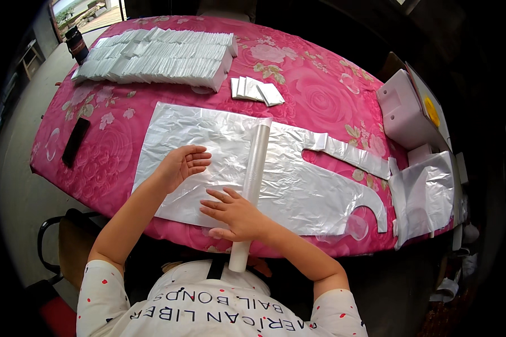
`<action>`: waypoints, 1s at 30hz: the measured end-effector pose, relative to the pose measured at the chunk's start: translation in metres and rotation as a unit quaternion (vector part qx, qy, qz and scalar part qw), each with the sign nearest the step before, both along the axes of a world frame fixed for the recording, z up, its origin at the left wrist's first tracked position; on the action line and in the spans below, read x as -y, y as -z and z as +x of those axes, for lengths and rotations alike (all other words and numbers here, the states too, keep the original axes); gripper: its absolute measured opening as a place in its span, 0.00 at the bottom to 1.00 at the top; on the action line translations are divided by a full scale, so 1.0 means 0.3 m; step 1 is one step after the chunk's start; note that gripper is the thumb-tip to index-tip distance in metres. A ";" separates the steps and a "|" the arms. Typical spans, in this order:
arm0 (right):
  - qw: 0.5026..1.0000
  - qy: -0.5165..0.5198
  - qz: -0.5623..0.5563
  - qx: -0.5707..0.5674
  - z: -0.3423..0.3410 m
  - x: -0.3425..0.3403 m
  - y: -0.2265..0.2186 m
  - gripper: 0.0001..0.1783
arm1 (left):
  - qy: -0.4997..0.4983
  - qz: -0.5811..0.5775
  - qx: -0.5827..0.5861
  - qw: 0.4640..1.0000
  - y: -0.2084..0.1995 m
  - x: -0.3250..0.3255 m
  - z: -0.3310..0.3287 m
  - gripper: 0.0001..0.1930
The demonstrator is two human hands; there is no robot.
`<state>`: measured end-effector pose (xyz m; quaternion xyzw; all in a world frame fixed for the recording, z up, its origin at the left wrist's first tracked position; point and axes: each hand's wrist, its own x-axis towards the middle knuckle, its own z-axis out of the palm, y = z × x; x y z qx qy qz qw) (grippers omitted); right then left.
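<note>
A thin white plastic apron [315, 191] lies spread flat across the table, its neck and strap cutouts toward the right. Across its middle rests a long translucent roll [257, 157], with its near end jutting past the table edge toward my body. My left hand [183, 165] hovers over the left half of the sheet, fingers loosely bent and nothing in them. Just left of the roll's near part is my right hand [230, 213], fingers spread; its wrist hides part of the roll. Whether its fingertips touch the sheet I cannot tell.
Rows of folded white plastic packets [157, 56] stand at the back left, with several loose packets [257, 91] beside them. A black oblong object [76, 141] lies at left, near a dark bottle [76, 45]. At right are a white foam box [407, 109] and more plastic sheeting [423, 196].
</note>
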<state>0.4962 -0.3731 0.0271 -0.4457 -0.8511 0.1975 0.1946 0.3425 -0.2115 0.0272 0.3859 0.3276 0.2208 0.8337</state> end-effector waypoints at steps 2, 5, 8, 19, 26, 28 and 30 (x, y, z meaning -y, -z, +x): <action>0.997 -0.023 0.009 -0.071 -0.049 -0.021 -0.016 0.27 | -0.019 -0.002 -0.021 1.000 -0.003 0.026 -0.108 0.19; 0.988 0.037 0.037 -0.143 -0.011 -0.016 -0.066 0.23 | -0.046 0.007 -0.045 0.998 -0.014 0.080 -0.292 0.19; 0.971 0.180 0.097 -0.127 0.112 0.002 -0.001 0.19 | -0.075 0.014 -0.062 0.995 -0.011 0.141 -0.458 0.18; 0.991 0.026 0.030 0.125 -0.028 -0.223 0.055 0.34 | -0.086 0.018 -0.111 0.990 0.068 0.377 -0.636 0.13; 0.992 0.004 0.072 -0.100 -0.207 -0.373 -0.015 0.24 | -0.042 0.033 -0.092 0.994 0.066 0.384 -0.647 0.14; 0.993 0.043 0.094 -0.063 -0.136 -0.370 0.009 0.23 | -0.057 0.035 -0.093 0.993 0.076 0.387 -0.668 0.14; 0.996 0.048 0.073 0.020 -0.087 -0.378 0.039 0.24 | -0.063 0.044 -0.100 0.992 0.084 0.393 -0.682 0.14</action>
